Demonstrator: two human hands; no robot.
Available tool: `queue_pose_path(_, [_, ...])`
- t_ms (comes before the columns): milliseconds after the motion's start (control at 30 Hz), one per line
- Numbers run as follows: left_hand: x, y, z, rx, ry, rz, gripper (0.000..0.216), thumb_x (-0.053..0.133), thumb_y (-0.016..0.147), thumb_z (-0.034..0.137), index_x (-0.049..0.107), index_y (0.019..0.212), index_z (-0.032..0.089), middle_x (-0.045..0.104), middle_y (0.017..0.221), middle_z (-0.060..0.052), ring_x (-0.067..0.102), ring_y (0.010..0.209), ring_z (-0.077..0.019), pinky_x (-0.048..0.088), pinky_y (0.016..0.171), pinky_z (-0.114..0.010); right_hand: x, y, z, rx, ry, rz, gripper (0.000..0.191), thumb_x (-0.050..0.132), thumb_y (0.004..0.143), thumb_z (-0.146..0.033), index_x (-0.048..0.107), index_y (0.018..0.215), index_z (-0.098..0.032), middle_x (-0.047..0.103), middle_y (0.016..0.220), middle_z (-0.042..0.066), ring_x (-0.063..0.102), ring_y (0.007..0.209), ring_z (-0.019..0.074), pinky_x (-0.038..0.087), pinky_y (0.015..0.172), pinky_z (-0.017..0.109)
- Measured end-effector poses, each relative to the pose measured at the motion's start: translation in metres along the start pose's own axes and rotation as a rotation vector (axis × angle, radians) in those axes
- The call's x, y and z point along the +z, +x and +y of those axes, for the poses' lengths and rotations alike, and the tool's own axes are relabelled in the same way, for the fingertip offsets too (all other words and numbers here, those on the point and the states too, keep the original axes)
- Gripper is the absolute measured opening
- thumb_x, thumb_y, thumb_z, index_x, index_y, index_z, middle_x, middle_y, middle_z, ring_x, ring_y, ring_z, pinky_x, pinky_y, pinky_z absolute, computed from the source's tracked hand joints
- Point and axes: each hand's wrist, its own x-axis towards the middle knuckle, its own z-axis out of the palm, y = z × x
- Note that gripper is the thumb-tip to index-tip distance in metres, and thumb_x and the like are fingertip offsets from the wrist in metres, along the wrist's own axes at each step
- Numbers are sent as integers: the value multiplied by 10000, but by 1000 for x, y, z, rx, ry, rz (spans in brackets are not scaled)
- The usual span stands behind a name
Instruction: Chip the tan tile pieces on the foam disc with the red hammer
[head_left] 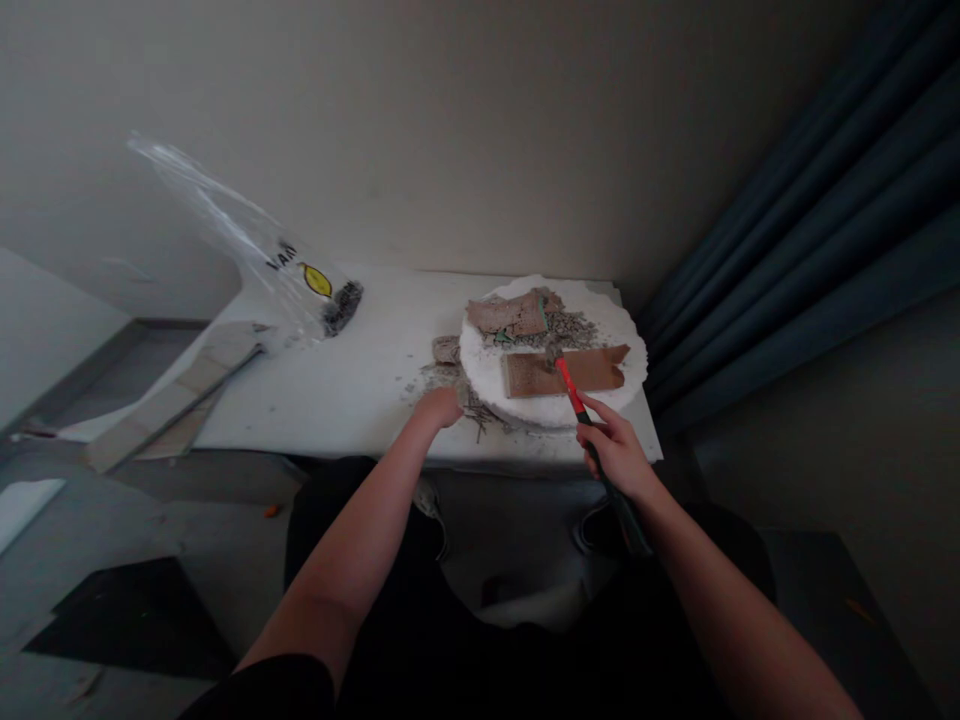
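My right hand (616,450) is wrapped round the red and black handle of a hammer (568,385). The hammer's head rests on or just above a brown strip (534,378), notched at its right end. That strip lies on a thick, round white slab with a ragged rim (636,345). Behind it is a cracked brown piece (508,315) with green edges, beside a heap of grey crumbs (574,330). My left hand (440,408) is closed at the slab's left side, close to grey scraps (448,350); whatever its fingers hold is hidden.
A clear plastic bag (255,235) with dark bits at its bottom stands on the white table (337,400). Flat boards (176,400) lie at its left end. A dark curtain (810,230) hangs on the right, and a black sheet (139,615) lies on the floor.
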Motion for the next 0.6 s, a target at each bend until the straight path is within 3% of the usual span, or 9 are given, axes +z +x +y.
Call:
queue_pose_path(67, [7,-4,1,94,58,-58,237,624,774,194,687,1003,179,731,1082,-147,683,1036,-284,526,830,-342,-2,3,1,-7,12,5,710,626,804,-351,458,1481,-216,520,625,-102,425,325,73,316,281,197])
queue_pose_path(233, [14,-8,8,150,111,-11,264,507,854,165,698,1032,124,707,1137,-202,690,1036,-301,534,844,-378,0,2,0,-21,-31,4,703,629,797,-347,475,1467,-202,511,612,-105,417,318,76,312,276,201])
queue_pose_path(500, [12,-5,4,130,140,-1,300,592,789,167,689,1066,103,706,1111,-225,685,1043,-329,532,859,-395,0,1,1,-32,-70,-15,691,619,809,-351,474,1469,-208,493,613,-105,417,321,75,305,278,200])
queue_pose_path(600, [2,-6,1,65,105,81,285,558,813,212,674,1058,123,708,1105,-216,678,1042,-345,529,825,-413,0,2,0,-22,-66,-18,707,618,804,-354,460,1478,-210,491,615,-107,412,315,76,297,273,202])
